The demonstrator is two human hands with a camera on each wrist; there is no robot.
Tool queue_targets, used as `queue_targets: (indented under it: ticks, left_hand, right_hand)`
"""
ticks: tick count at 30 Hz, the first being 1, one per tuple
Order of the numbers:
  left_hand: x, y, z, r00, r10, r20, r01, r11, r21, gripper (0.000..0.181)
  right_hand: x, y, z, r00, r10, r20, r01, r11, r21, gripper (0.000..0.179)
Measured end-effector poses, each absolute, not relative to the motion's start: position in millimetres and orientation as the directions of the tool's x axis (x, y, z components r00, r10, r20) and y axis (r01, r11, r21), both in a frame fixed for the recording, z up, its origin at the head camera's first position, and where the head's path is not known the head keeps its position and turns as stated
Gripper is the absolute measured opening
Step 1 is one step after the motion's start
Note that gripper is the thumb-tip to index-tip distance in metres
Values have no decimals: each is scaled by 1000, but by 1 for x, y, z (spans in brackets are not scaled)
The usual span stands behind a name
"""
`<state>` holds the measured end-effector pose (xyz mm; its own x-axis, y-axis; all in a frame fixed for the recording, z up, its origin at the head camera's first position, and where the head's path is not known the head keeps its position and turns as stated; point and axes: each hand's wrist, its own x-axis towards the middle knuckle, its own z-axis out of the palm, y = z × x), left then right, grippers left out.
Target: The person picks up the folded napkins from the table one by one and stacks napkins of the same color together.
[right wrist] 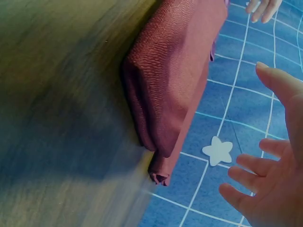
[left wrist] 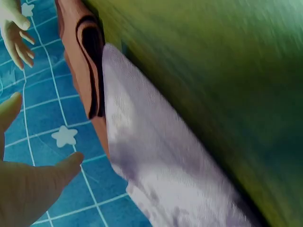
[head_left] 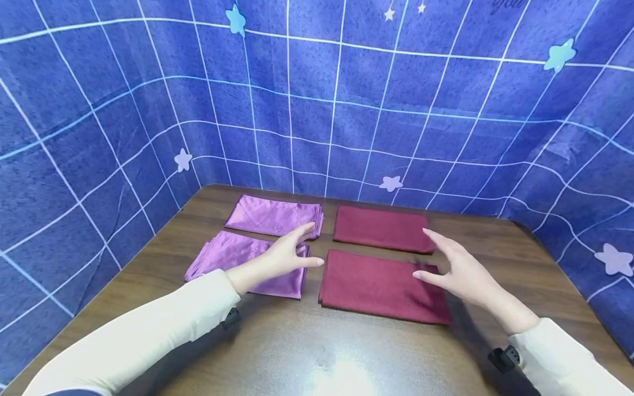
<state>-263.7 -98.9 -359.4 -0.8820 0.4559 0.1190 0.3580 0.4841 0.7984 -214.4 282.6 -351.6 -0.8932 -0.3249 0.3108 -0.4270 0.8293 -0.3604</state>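
Observation:
Two folded purple satin cloths lie one behind the other on the left: the far one point(head_left: 274, 214) and the near one point(head_left: 238, 256). To their right are two folded dark red cloths, a far one point(head_left: 383, 226) and a near one point(head_left: 376, 283). My left hand point(head_left: 282, 254) hovers over the purple pair, its thumb and fingers spread and holding nothing. Above the right side of the red pair is my right hand point(head_left: 460, 272), also spread and holding nothing. In the right wrist view, its fingers are apart from the red cloth point(right wrist: 170, 71).
All the cloths lie on a brown wooden table point(head_left: 277, 341) with a glare spot near its front. Blue fabric point(head_left: 317, 110) with white grid lines and stars hangs behind and at both sides. Each wrist carries a small black device point(head_left: 504, 358).

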Motion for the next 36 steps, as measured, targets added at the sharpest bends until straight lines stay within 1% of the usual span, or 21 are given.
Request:
queue_targets:
  ticks: [4,9,13,21,26,30,33,36]
  left_hand:
    - [-262,-94,-364,-881,463,95,289,369,883,91]
    - [-259,-91,-367,-884,462,75,232,293,927,90]
    - [-259,-89,-369,-889,453,71,219,282,934,92]
    - [-253,-86,-372,-914,405,34,174,313,934,90]
    - [-251,-84,-375,-926,378,13,138,303,943,89]
    - [-249,-81,-377,-923,385,5,120,275,954,87]
    - [-248,-79,-380,-919,395,-2,105,247,963,87]
    - [-248,-77,-383,-922,387,-12,94,252,963,88]
  right_hand:
    - [-213,283,-353,-893,-313,323,-428,813,-396,93]
    - [-212,283,-355,-894,-304,329,-427,798,-424,94]
    - [-213,284,-358,-905,-282,319,-407,792,-455,96]
    - [-207,288,-363,-945,-202,259,-309,814,-492,104]
    - [-203,288,-364,-956,-175,237,-275,817,-506,104]
    - [-202,288,-365,-973,-138,182,-216,819,-532,104]
    - [-202,289,-366,-989,-94,111,-140,825,-547,106]
    - [-202,290,-368,-998,-54,38,-66,814,-576,105]
